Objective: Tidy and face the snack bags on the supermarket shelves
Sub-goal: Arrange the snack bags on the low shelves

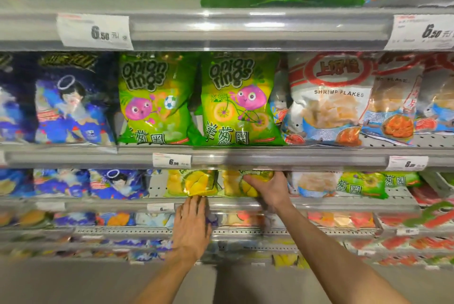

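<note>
Two yellow snack bags sit at six o'clock below the onion rings bags: the right hand grips one yellow bag and should square it upright, while the open left hand fingertips steady the other yellow bag.

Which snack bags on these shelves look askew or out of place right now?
On the middle shelf, the left green onion-rings bag leans sideways, unlike its upright twin. One shelf down, green onion-ring bags lie flat beside the shrimp-flake bags. The right hand grips a yellow snack bag; the left hand touches another yellow bag.
</note>
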Available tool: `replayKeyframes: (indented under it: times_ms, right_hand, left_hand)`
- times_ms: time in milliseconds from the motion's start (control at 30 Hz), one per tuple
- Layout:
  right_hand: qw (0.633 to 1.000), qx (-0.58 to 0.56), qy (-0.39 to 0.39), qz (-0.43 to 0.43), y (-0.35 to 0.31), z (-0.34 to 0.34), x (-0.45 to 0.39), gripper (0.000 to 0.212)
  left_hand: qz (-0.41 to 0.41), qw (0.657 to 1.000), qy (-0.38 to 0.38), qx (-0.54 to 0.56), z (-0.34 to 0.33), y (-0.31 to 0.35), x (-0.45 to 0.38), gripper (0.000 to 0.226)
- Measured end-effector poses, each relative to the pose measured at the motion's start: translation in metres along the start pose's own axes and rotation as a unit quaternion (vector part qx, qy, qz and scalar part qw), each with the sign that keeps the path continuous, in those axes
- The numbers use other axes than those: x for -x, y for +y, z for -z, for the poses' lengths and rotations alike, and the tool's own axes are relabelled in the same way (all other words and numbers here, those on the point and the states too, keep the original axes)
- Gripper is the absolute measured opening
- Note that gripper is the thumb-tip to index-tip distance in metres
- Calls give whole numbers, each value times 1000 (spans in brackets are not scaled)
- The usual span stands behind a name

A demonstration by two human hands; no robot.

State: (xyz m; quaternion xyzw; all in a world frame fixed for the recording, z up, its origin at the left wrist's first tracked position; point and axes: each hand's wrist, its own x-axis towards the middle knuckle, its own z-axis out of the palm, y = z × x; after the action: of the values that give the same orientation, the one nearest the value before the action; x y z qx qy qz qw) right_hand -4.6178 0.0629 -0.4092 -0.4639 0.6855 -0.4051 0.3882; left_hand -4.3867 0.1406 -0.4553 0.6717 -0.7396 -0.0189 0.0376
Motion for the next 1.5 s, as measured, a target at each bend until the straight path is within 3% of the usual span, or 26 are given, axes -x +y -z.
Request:
replayKeyframes:
  times_ms: [133, 300, 567, 733, 900, 1033, 1133, 1333, 1500]
  right_hand:
    - [999, -8, -2, -35, 9, -2, -6, 91]
    - [997, 7, -32, -66, 16, -6, -15, 99]
    - [995, 59, -85, 2, 34, 4, -9, 60]
    - [992, 61, -44, 100, 52, 9, 19, 62]
    - [979, 48, 34, 197, 93, 27, 58, 39]
    - [989, 7, 46, 143, 146, 42, 82, 32]
    - [997, -14, 40, 72, 186, 51, 91, 31]
    - [999, -12, 35, -14, 255, 61, 91, 35]
    - [998, 5, 56, -30, 288, 60, 72, 48]
  left_hand:
    - [8, 1000, -27, 13, -6, -2, -1, 75]
    - [14, 999, -46, 2, -4, 0, -2, 79]
    - [40, 998, -55, -14, -12, 12, 1, 92]
    - [51, 997, -57, -11, -23, 17, 6, 102]
    - [59, 996, -6, 64, -35, 24, 17, 90]
    - [113, 977, 17, 179, -71, 44, 41, 65]
    - [144, 954, -41, 261, -114, 64, 67, 51]
    - [250, 896, -122, 344, -189, 92, 95, 46]
    - [262, 867, -79, 417, -221, 106, 78, 41]
